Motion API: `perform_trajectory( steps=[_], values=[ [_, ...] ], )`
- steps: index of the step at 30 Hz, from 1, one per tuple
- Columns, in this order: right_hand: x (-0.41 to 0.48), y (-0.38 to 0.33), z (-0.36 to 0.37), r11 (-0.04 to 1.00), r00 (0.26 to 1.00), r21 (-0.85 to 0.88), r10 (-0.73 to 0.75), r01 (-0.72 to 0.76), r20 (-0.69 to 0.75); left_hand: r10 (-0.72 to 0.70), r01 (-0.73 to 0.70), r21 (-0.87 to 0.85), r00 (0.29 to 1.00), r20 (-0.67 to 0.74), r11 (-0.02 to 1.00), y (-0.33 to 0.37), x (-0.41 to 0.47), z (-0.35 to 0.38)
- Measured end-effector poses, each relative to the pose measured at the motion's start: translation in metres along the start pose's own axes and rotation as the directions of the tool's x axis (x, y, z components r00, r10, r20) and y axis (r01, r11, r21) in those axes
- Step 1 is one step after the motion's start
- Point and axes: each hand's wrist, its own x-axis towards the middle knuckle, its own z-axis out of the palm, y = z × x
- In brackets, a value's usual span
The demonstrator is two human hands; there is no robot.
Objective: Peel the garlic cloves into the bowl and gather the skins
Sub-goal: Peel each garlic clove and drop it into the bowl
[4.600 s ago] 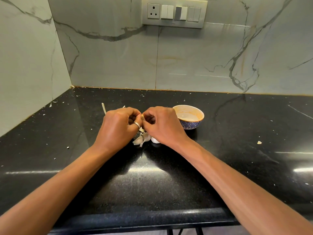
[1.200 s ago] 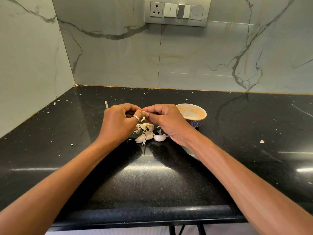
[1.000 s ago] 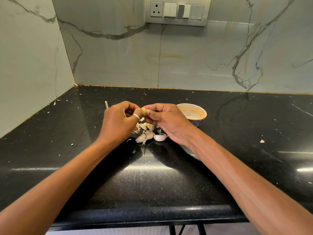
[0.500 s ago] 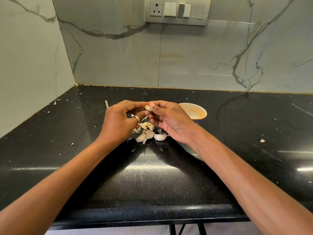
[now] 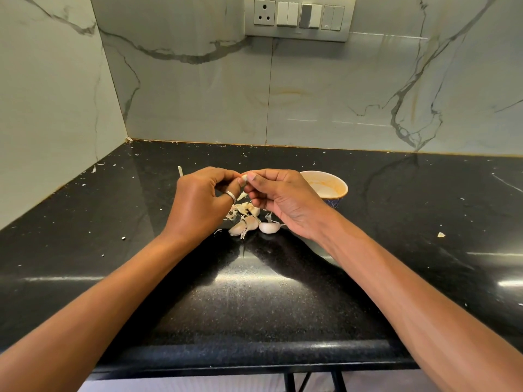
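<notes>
— Black polished counter (image 5: 254,301) first, the biggest thing here, pale flecks all over it. Veined marble wall (image 5: 339,94) behind. Next in size?

— The hands. The left hand (image 5: 198,205) and right hand (image 5: 285,199) meet mid-counter, raised off the surface. Both pinch the same garlic clove (image 5: 244,178) between thumb and forefinger, tips almost touching, other fingers curled in.

— Then?

— The bowl (image 5: 336,181), just right of the right hand and a little farther off, partly hidden by it. Pale inside with an orange smear. Can't tell whether any peeled cloves lie in it.

— Under the hands?

— A small pile (image 5: 249,219) of cloves and loose skins on the counter, directly below the grip. A few look unpeeled.

— Step, by your reckoning?

— Mid-peel on one clove. Task nowhere near done, I'd say: the pile waits and skins lie scattered.

— Next move?

— Strip the last skin with a nail, drop it on the pile, then carry the bare clove right to the bowl. Skins look papery and likely cling. The stray flake (image 5: 440,235) far right needs sweeping in at the gathering stage.
</notes>
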Motion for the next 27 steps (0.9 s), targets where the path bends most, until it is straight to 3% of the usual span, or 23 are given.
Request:
perform_trajectory(
  steps=[6, 27],
  values=[
    [-0.0001, 0.0015, 0.0014, 0.999, 0.999, -0.049, 0.005, -0.007, -0.047, 0.033, -0.035, 0.078, 0.999, 0.018, 0.996, -0.0017, -0.0005, -0.0015],
    [0.0025, 0.0101, 0.005, 0.949, 0.986, -0.305, -0.117, 0.077, -0.117, 0.015, -0.023, 0.109, 0.997, 0.08, 0.994, -0.0096, -0.0017, 0.0]
  ],
)
